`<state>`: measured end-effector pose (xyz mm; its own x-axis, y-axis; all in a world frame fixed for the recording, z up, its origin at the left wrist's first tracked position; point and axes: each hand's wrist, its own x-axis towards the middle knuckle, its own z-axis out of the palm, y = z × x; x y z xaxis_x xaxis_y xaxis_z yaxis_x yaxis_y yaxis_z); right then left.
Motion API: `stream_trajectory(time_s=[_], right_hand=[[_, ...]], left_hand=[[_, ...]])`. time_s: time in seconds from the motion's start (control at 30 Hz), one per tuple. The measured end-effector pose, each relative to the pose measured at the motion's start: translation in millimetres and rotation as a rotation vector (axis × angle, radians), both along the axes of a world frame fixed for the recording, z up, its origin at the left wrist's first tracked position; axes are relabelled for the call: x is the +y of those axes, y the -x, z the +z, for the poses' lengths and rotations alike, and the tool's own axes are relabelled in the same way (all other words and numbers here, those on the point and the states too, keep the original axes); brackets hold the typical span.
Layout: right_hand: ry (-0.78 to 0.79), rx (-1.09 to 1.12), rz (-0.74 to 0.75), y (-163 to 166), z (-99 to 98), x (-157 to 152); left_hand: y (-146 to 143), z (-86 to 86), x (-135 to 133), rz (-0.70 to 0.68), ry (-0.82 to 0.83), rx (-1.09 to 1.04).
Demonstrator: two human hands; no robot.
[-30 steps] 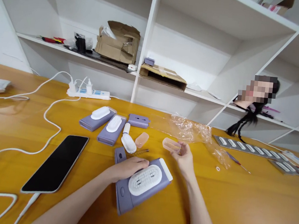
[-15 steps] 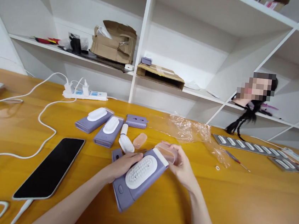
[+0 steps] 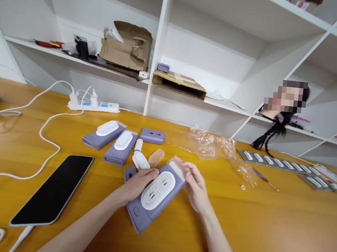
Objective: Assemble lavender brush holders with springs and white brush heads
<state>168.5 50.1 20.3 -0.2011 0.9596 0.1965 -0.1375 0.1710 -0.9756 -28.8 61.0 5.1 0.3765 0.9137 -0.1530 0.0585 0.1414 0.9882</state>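
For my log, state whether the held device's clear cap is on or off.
On: the clear cap covers an end of the purple device, beside the right hand. Fully seated: cannot tell.

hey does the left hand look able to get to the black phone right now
Probably yes, if the left hand lets go of the purple device: nothing visible stands between that hand and the phone, lying flat nearby.
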Motion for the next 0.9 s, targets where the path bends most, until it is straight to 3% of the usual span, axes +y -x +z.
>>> stream_trajectory(time_s=[0.17,0.33,0.63,0.9], right_hand=[[-0.086,-0.01,-0.103,8.2,-11.0,2.0],[-0.176,-0.067,-0.233,14.1,-20.5,-3.2],[-0.217,0.0,-0.282,19.7,-25.1,-10.1],[-0.167,0.026,-0.254,18.2,-27.4,-2.8]], left_hand=[[-5.6,6.4,-4.3,0.031,-0.15,0.137],[-8.1,3.7,-6.9,0.036,-0.198,0.176],[-11.5,3.0,-10.5,0.017,-0.191,0.152],[-14.7,2.6,-9.9,0.032,-0.085,0.128]])
